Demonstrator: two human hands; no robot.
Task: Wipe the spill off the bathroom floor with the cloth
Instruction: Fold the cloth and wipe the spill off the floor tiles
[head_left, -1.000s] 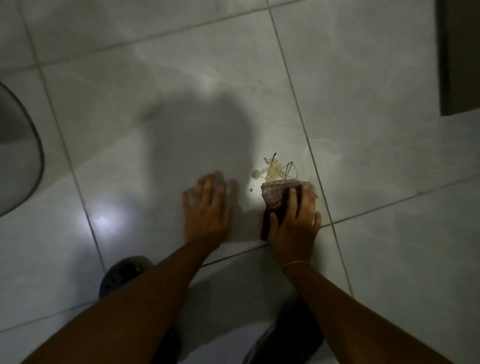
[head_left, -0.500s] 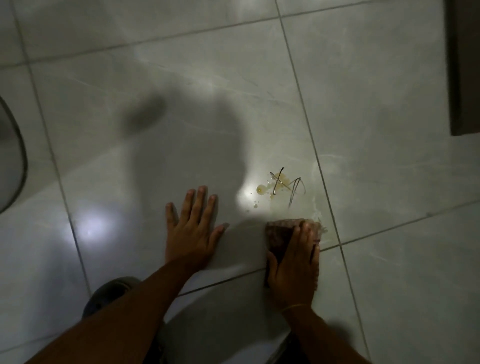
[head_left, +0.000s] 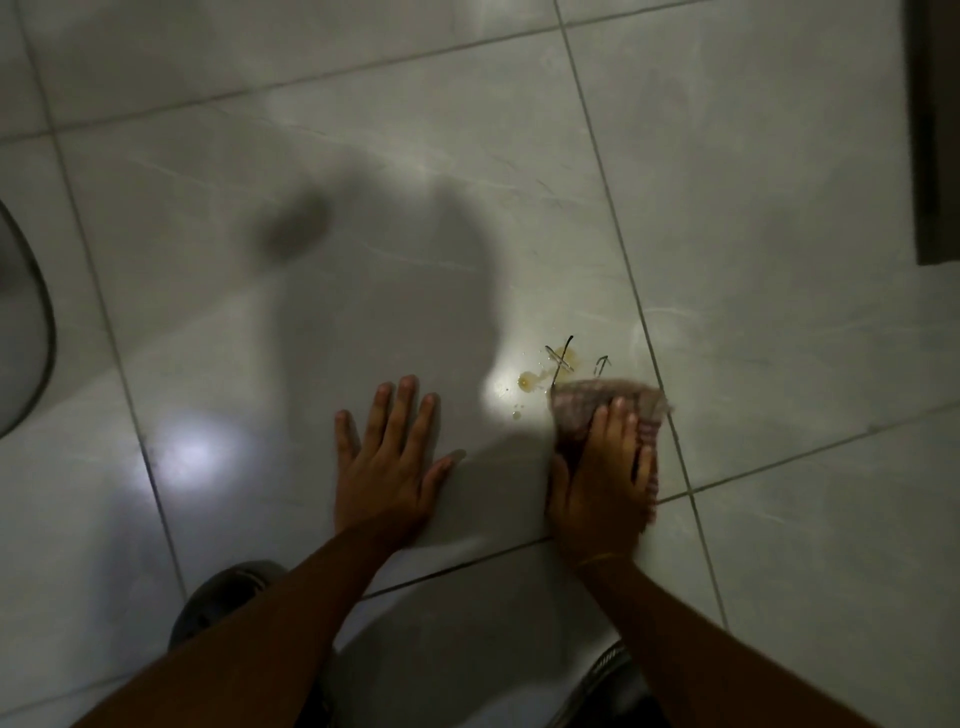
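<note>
A small yellowish spill (head_left: 540, 371) with a few thin dark strands lies on the pale grey floor tile, lit by a bright patch. A folded reddish checked cloth (head_left: 587, 405) rests flat on the floor just right of and below the spill, its far edge touching the spill's right side. My right hand (head_left: 602, 478) presses down on the cloth with its fingers spread over it. To the left, my left hand (head_left: 392, 457) lies flat on the bare tile, fingers apart, holding nothing.
A curved dark-rimmed white fixture (head_left: 23, 322) sits at the left edge. A dark brown panel (head_left: 935, 130) stands at the upper right. My dark shoes (head_left: 223, 603) are at the bottom, by my arms. Grout lines cross the tiles.
My right hand slid the cloth back from the spill toward me, then pushed it forward again to the spill's edge. My left hand stayed flat on the tile.
</note>
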